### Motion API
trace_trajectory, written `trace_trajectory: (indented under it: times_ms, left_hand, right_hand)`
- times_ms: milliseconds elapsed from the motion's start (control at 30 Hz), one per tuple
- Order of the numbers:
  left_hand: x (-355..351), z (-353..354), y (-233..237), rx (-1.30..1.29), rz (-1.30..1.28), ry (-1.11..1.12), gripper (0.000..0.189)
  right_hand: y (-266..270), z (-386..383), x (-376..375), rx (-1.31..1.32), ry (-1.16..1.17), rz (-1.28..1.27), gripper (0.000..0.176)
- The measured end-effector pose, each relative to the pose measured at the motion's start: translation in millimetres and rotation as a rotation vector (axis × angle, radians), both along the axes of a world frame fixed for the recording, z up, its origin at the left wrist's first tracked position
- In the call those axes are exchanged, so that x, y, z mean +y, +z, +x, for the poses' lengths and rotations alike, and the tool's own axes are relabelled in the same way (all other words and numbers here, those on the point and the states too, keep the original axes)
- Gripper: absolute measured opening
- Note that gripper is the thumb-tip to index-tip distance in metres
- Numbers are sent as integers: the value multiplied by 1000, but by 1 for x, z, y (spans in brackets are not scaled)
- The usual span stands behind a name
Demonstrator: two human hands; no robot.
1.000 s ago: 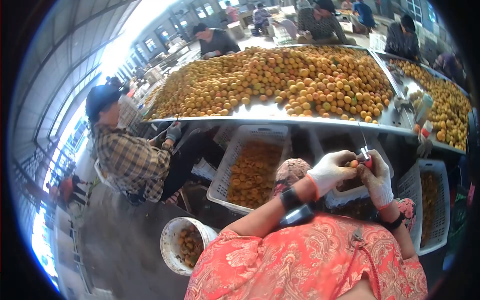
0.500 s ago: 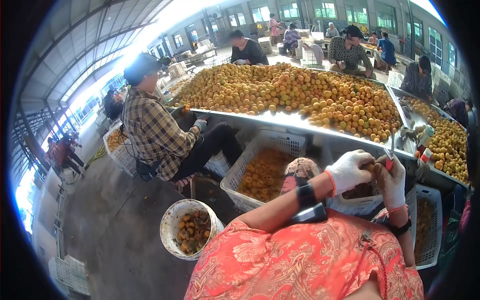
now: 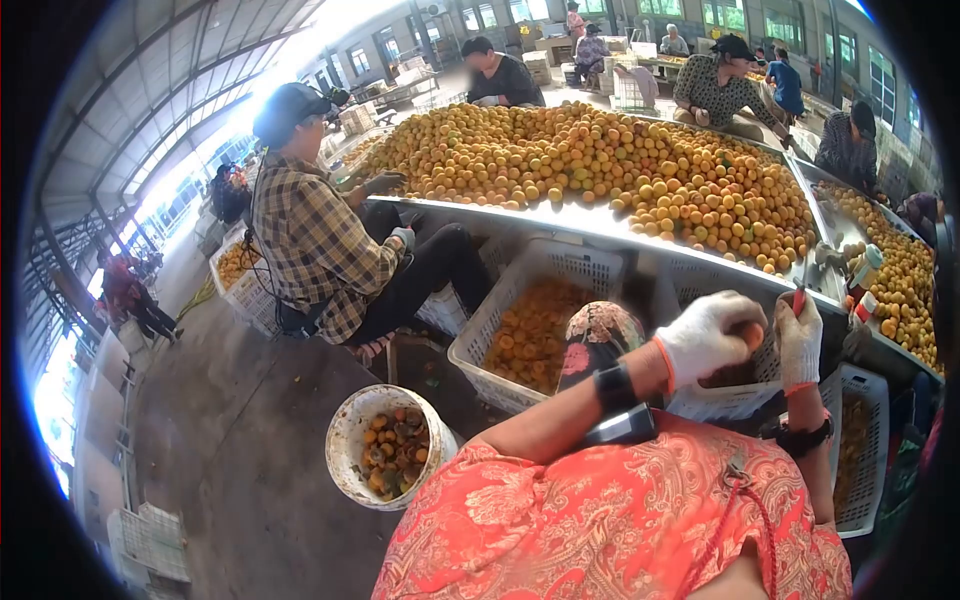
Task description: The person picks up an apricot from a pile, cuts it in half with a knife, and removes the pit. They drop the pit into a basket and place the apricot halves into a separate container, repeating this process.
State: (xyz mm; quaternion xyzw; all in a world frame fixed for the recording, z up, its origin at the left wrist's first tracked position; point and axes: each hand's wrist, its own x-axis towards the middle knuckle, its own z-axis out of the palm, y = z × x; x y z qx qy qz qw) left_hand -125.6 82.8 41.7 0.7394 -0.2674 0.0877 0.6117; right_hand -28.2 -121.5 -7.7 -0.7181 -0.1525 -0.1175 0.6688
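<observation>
My left hand (image 3: 708, 338), in a white glove, has its fingers round an orange fruit (image 3: 751, 336), part of which shows at the fingertips. To its right, my right hand (image 3: 799, 343), also gloved, is closed on a red-handled tool (image 3: 799, 300) that points up. A gap separates the two hands. Both are above my lap, over a white crate (image 3: 728, 402) and in front of the metal table (image 3: 570, 216) heaped with orange fruit (image 3: 600, 160).
A person in a checked shirt (image 3: 320, 245) sits at the left. A white bucket (image 3: 345, 440) holds discarded fruit. Crates stand under the table, one with fruit pieces (image 3: 535, 335). Other people sit across the table and at a second fruit table (image 3: 905, 290).
My hands have moved apart; the fruit now stays in the left and the tool in the right. The person in the checked shirt has reached a hand to the fruit heap. The view has shifted slightly.
</observation>
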Motion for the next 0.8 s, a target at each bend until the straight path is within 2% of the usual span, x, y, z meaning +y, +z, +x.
trace_trajectory:
  times_ms: [67, 100, 133, 167, 200, 233, 267, 300, 333, 367, 400, 433, 500, 700, 800]
  left_hand:
    - [11, 1, 4, 367, -328, -93, 36]
    - [15, 3, 2, 384, -419, -103, 36]
    - [17, 3, 3, 376, -439, -48, 34]
    - [17, 5, 4, 383, -457, -12, 33]
    - [16, 3, 10, 344, -388, 75, 29]
    - [17, 2, 16, 313, -312, 134, 26]
    - [19, 7, 12, 344, -310, 135, 20]
    - [16, 14, 9, 335, -294, 172, 17]
    - [11, 11, 12, 425, -498, 80, 20]
    - [7, 7, 17, 428, -532, 48, 25]
    - [6, 11, 13, 395, -540, 61, 27]
    - [6, 12, 8, 351, -545, 85, 28]
    - [3, 15, 8, 358, -593, 73, 32]
    - [-2, 19, 6, 359, -552, 26, 29]
    - [-5, 20, 7, 349, -553, 81, 28]
  right_hand:
    - [2, -4, -1, 51, -16, -3, 11]
    - [5, -10, -3, 101, -34, -10, 13]
    - [16, -24, 2, 142, 47, 92, 15]
    - [29, -38, 6, 168, 93, 34, 15]
    - [22, -35, 8, 124, 211, 107, 15]
    - [28, -43, 7, 134, 305, 77, 13]
    - [39, -55, 9, 61, 288, -68, 14]
    - [48, -67, 10, 152, 310, -74, 17]
    - [45, -68, 10, 82, 280, -214, 19]
    - [47, -72, 10, -146, 221, -352, 20]
    - [52, -78, 12, -95, 227, -360, 20]
    - [60, -89, 10, 47, 336, -280, 21]
    - [43, -79, 12, -194, 279, -341, 22]
    - [31, -76, 10, -221, 288, -353, 22]
    - [25, -73, 8, -223, 278, -366, 22]
